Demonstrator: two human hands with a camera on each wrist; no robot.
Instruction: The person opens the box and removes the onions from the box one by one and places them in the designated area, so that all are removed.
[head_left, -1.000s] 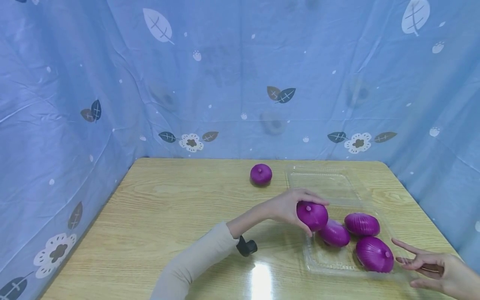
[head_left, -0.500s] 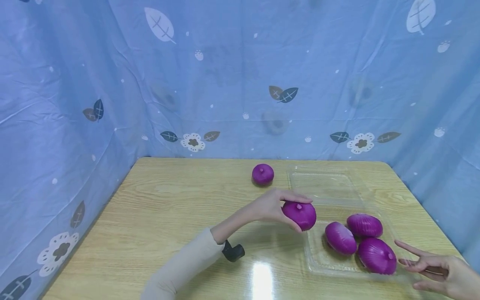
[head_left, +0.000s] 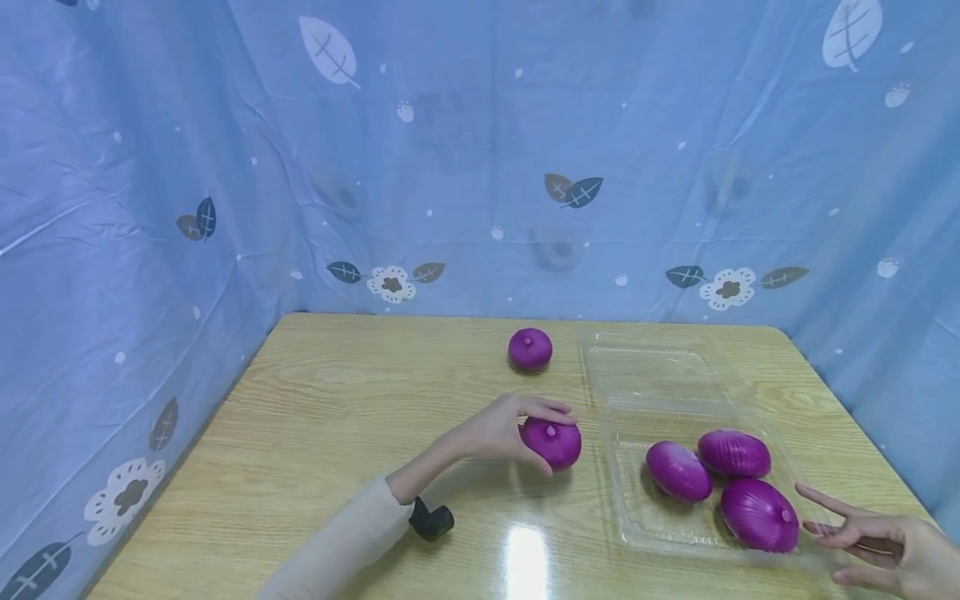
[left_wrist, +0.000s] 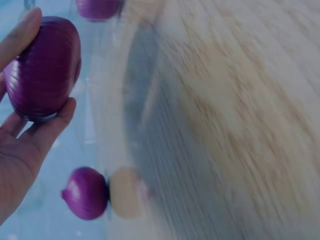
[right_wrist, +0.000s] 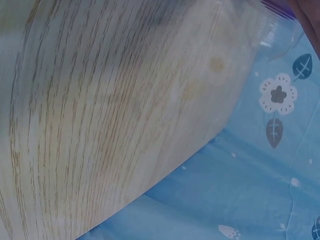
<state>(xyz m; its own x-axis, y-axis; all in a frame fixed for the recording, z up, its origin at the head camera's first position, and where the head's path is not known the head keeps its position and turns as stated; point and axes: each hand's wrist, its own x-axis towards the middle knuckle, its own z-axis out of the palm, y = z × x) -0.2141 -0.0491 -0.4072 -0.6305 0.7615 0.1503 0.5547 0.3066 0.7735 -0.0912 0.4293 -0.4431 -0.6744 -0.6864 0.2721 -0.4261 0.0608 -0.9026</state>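
Observation:
My left hand (head_left: 491, 429) grips a red onion (head_left: 555, 444) from its left side, thumb and fingers around it, between the bare table and the container. In the left wrist view the fingers hold this glossy, ribbed onion (left_wrist: 45, 70) clear of the table. To its right lies a clear plastic clamshell container (head_left: 628, 429), lid (head_left: 641, 373) folded back flat. Three purple onions sit in its base: one at left (head_left: 678, 472), one behind (head_left: 733, 453), one in front (head_left: 760, 515). My right hand (head_left: 892, 542), fingers spread, is at the container's right edge and holds nothing.
Another red onion (head_left: 530, 348) stands on the wooden table (head_left: 337, 400) near its back edge, left of the lid. A blue patterned curtain (head_left: 465, 167) encloses the back and sides. A black wrist strap mount (head_left: 432, 522) hangs below my left wrist.
The left hand has carried its onion leftward, out from over the container to above the bare table. The left onion in the container has shifted slightly. My right hand has stayed at the edge.

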